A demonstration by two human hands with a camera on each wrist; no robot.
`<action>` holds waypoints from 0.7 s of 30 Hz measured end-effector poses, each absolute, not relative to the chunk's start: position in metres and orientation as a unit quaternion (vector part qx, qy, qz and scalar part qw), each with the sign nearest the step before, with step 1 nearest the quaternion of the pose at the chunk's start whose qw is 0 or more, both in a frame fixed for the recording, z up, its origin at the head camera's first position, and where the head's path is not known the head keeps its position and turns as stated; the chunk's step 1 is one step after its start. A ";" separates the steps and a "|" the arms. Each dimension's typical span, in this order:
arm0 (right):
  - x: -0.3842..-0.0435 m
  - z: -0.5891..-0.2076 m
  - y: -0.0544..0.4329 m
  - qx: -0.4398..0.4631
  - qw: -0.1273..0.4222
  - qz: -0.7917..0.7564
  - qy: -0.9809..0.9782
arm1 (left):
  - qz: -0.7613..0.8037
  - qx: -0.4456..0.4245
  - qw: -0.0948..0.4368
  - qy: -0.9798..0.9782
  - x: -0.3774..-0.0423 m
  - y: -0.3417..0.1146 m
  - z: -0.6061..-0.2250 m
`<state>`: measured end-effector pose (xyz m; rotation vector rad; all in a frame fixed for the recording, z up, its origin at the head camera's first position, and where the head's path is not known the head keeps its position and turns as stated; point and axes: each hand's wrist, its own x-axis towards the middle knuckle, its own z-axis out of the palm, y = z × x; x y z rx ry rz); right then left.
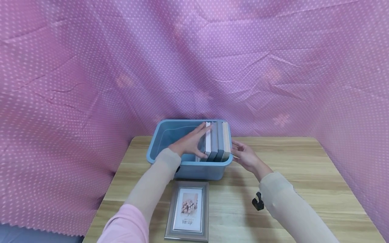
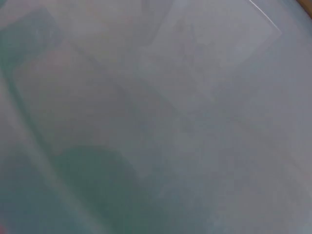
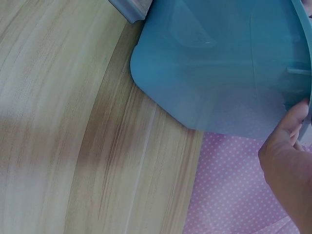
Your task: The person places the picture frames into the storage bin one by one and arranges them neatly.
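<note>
A blue plastic bin stands at the far side of the table. Several thin rectangular pieces stand upright in its right half, with white, grey and cream edges; whether they are books or frames I cannot tell. My left hand reaches into the bin, thumb and fingers spread along the leftmost piece and touching it. From outside, my right hand touches the bin's right wall near the rim with extended fingers, seen also in the right wrist view. The left wrist view is filled by the blurred, translucent bin wall.
A silver-grey picture frame with a flower print lies face up on the wooden table in front of the bin. Pink dotted cloth hangs behind and along both sides. The bin's left half shows bare inner wall.
</note>
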<state>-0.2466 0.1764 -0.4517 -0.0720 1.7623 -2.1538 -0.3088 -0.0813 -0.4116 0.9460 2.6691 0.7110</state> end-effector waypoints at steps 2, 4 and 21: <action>-0.247 -0.452 0.176 -0.025 0.179 -0.760 0.624 | 0.248 0.318 0.106 0.909 -0.307 -0.084 -0.408; -0.247 -0.452 0.176 -0.027 0.181 -0.759 0.625 | 0.250 0.318 0.098 0.909 -0.304 -0.086 -0.404; -0.247 -0.451 0.176 -0.027 0.181 -0.755 0.629 | 0.325 0.342 -0.066 0.879 -0.262 -0.115 -0.386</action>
